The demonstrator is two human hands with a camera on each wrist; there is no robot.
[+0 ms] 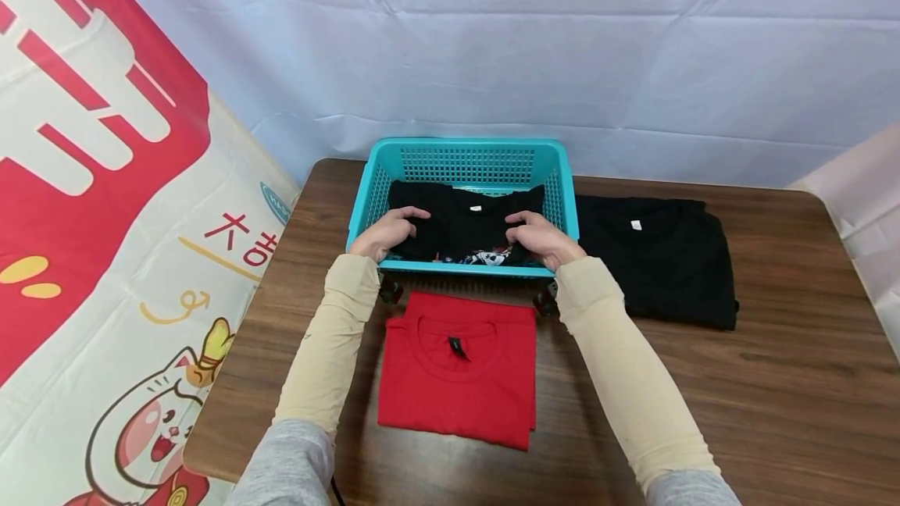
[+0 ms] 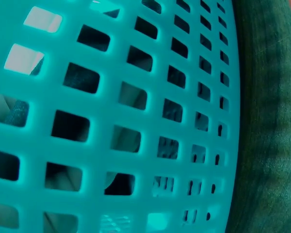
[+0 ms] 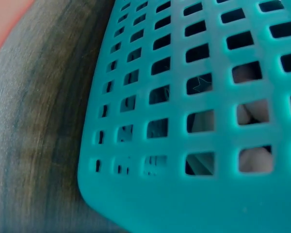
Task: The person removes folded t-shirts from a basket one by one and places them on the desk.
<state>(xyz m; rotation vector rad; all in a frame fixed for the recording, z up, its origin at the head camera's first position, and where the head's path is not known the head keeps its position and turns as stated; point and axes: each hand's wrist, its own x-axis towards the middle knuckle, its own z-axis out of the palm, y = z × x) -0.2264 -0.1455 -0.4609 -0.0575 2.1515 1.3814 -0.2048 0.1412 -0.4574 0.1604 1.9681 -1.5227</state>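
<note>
A folded black T-shirt (image 1: pixel 460 221) with a white neck label and a colourful print lies inside a turquoise plastic basket (image 1: pixel 467 269). My left hand (image 1: pixel 388 233) reaches over the front rim and grips the shirt's left side, index finger and thumb on top. At the opposite side my right hand (image 1: pixel 540 236) grips the shirt the same way. The lower fingers are hidden in the head view. Through the holes of the basket wall (image 3: pixel 179 191), parts of the right fingers (image 3: pixel 256 160) show. The left wrist view is mostly filled by the basket wall (image 2: pixel 104 104).
A folded red T-shirt (image 1: pixel 464 397) lies on the wooden table (image 1: pixel 787 381) in front of the basket, between my forearms. Another folded black T-shirt (image 1: pixel 661 264) lies to the basket's right. A white cloth (image 1: pixel 492 45) hangs behind; a printed banner (image 1: pixel 162 256) hangs at left.
</note>
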